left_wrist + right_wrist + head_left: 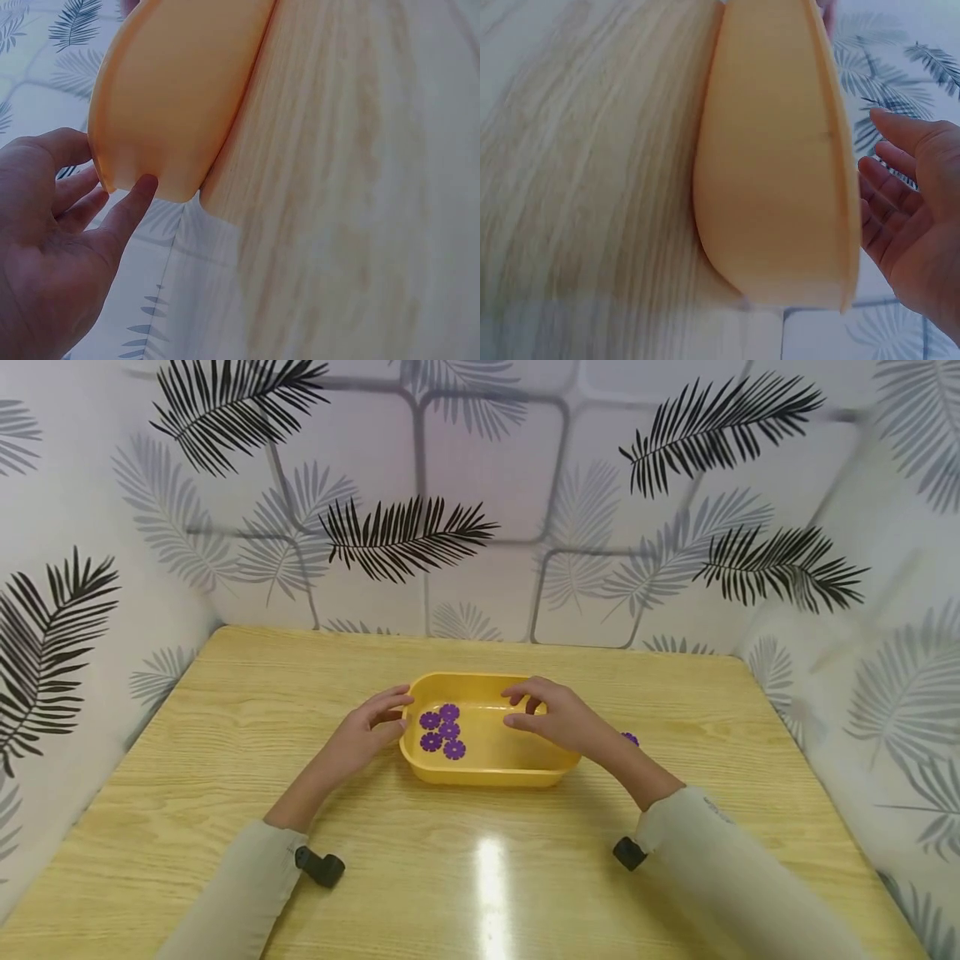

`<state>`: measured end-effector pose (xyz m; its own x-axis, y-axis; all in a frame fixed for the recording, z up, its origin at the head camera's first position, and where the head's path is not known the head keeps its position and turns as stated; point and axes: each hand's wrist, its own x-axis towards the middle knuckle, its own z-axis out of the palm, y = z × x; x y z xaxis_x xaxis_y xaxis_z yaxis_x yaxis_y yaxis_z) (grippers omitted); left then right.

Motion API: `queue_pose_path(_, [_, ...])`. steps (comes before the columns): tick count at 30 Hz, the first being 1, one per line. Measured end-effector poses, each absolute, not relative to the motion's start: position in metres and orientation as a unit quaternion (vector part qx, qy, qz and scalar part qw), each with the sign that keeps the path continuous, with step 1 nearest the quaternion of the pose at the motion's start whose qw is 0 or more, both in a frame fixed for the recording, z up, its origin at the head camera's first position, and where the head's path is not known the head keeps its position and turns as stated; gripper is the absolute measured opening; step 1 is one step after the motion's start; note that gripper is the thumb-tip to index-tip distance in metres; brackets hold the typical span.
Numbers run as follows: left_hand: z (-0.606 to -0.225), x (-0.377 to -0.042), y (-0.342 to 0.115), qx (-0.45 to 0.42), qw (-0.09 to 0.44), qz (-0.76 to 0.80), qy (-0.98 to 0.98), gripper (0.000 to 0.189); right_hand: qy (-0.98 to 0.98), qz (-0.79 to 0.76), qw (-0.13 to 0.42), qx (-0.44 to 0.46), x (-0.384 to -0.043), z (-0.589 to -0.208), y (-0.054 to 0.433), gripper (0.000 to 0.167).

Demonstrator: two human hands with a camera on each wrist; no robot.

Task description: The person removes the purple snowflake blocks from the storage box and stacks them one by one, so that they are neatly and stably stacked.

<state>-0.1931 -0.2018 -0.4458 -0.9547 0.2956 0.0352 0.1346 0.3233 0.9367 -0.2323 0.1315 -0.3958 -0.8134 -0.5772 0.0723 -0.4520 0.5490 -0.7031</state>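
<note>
A yellow plastic basin (491, 777) sits on the table. Inside, toward its left end, lie several purple notched discs (449, 730), flat and close together. My left hand (360, 737) is at the basin's left end, its fingers at the rim and the thumb touching the outer wall, as the left wrist view also shows. Over the right part of the basin hovers my right hand (551, 714). Its thumb and fingers are bent and apart, with nothing visible between them. Another purple disc (630, 738) lies on the table right of the basin, partly hidden by my right forearm.
The light wooden table (300, 668) reaches back to a wall (495, 602) with a leaf pattern, and similar walls stand at both sides. A dark wrist camera (321, 867) sits at my left cuff and another (628, 853) at the right.
</note>
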Motion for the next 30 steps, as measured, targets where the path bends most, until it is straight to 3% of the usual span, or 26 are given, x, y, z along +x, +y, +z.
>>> queue_pose_path(8, [-0.447, -0.194, -0.201, 0.127, 0.07, 0.568, 0.81, 0.045, 0.887, -0.319, 0.099, -0.317, -0.233, -0.41, 0.1, 0.042])
queue_pose_path(15, [-0.448, -0.194, -0.201, 0.128, 0.07, 0.568, 0.81, 0.045, 0.894, -0.307, 0.157, -0.286, -0.232, -0.42, 0.081, 0.042])
queue_pose_path(30, [-0.447, -0.195, -0.202, 0.135, 0.074, 0.572, 0.805, 0.046, 0.901, -0.235, 0.172, -0.321, -0.241, -0.433, 0.06, 0.039])
